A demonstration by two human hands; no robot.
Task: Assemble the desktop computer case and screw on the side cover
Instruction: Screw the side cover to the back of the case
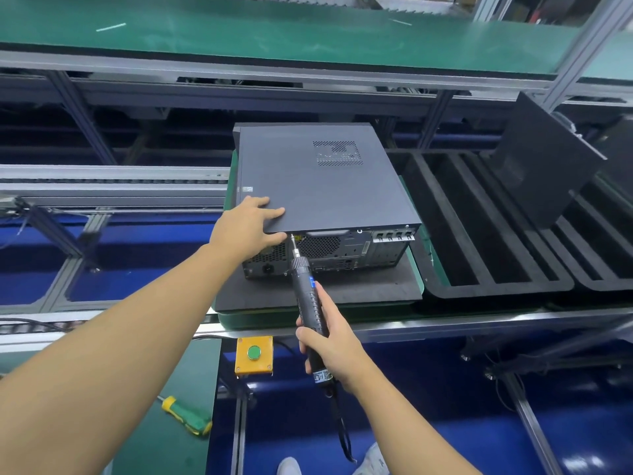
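Head | left grip (248, 228) flat on side cover (318, 190) | right grip (332, 341) clasps screwdriver (308, 293), bit at cover's rear edge

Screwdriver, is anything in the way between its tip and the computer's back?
Nothing visible. The electric screwdriver in the right hand has its bit at the rear top edge of the computer case, beside the left hand.

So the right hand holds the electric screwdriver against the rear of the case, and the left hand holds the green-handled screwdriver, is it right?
Not quite. In the head view the left hand presses on the side cover; the green-handled screwdriver lies untouched on the green mat. The right hand does hold the electric screwdriver against the rear of the case.
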